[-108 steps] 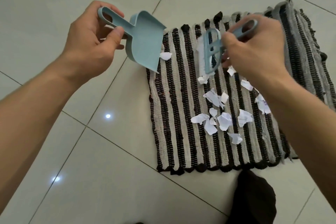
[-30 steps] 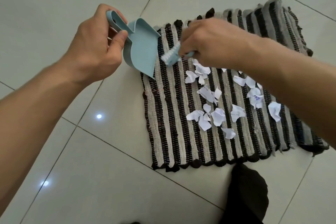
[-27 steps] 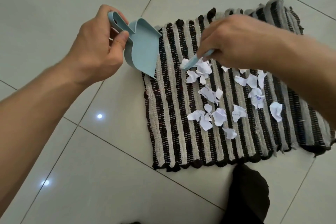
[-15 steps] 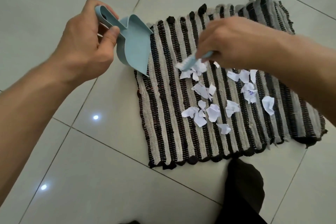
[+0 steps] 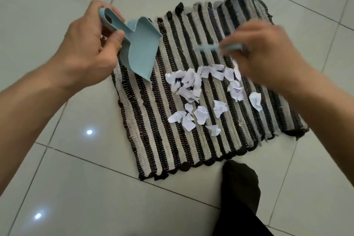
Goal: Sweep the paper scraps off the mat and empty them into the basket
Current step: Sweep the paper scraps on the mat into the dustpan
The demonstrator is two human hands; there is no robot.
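Note:
A black-and-cream striped woven mat point(image 5: 157, 124) lies on the tiled floor. Several white paper scraps point(image 5: 193, 90) are bunched around its middle and right. My left hand point(image 5: 86, 48) grips the handle of a light blue dustpan point(image 5: 141, 50), held tilted just above the mat's left edge, its lip pointing down. My right hand point(image 5: 262, 51) holds a small light blue brush point(image 5: 216, 48), blurred by motion, raised above the scraps over the far middle of the mat. No basket is in view.
Pale glossy floor tiles point(image 5: 76, 188) surround the mat, with light reflections at the lower left. A leg in a black sock point(image 5: 239, 193) stands at the mat's near edge, lower right.
The brush has dragged scraps from the far side toward the middle, bunching them, then lifted and swung right. The dustpan has stayed by the mat's left edge.

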